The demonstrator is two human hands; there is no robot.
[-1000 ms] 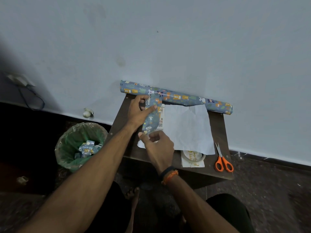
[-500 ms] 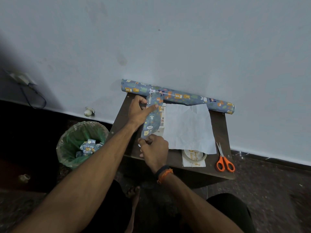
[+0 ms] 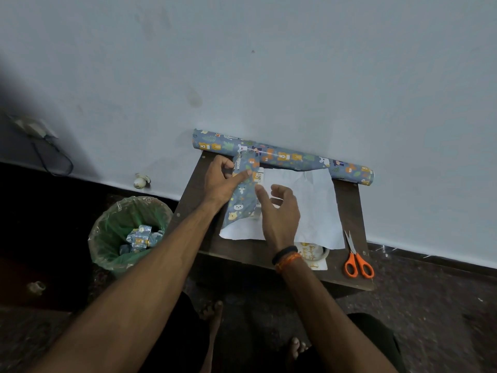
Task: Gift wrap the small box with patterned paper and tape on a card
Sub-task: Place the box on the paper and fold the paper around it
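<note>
The small box (image 3: 259, 176) lies at the left of a cut sheet of patterned paper (image 3: 309, 211), whose white underside faces up. A blue animal-print flap (image 3: 242, 197) is folded over the box, so only a white strip of it shows. My left hand (image 3: 220, 181) grips the box's far end, its thumb curled round it and its index finger pressing the flap down. My right hand (image 3: 279, 214) hovers just right of the box with relaxed, spread fingers; its index fingertip is at the flap's edge. The tape roll (image 3: 313, 255) sits on a white card (image 3: 321, 265) near the front edge.
A roll of the same paper (image 3: 282, 156) lies along the wall at the back of the small dark table (image 3: 196, 189). Orange scissors (image 3: 359, 263) lie at the front right corner. A green-lined bin (image 3: 129, 232) with paper scraps stands left of the table.
My right hand let go of the near end of the flap, moved up and right beside the box, and opened. My left hand kept its grip.
</note>
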